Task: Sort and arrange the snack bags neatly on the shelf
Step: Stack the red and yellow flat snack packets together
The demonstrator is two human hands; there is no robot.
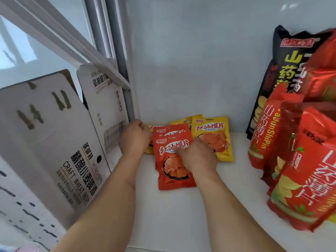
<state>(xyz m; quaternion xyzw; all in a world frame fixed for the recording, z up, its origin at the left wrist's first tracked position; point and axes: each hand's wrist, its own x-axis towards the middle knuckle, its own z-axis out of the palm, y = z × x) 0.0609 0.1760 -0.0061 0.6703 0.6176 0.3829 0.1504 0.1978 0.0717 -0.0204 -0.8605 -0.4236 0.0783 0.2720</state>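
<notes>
Small snack bags lie flat at the back left of the white shelf [190, 219]. A red snack bag [171, 173] is in front and overlaps a second red bag [171, 130]. A yellow snack bag [216, 130] lies to their right, with another yellow one [181, 121] peeking out behind. My left hand [133, 140] is curled at the pile's left edge, over a mostly hidden yellow bag [149, 151]. My right hand [198, 157] grips the front red bag's upper right side, thumb on its face, knuckles over the right yellow bag.
Large red chip bags [300, 188] stand crowded at the right, with a tall black chip bag [283, 70] behind them. White beer cartons [54, 142] lean outside the shelf on the left, beside its grey corner post [130, 106]. The back wall is close behind the bags.
</notes>
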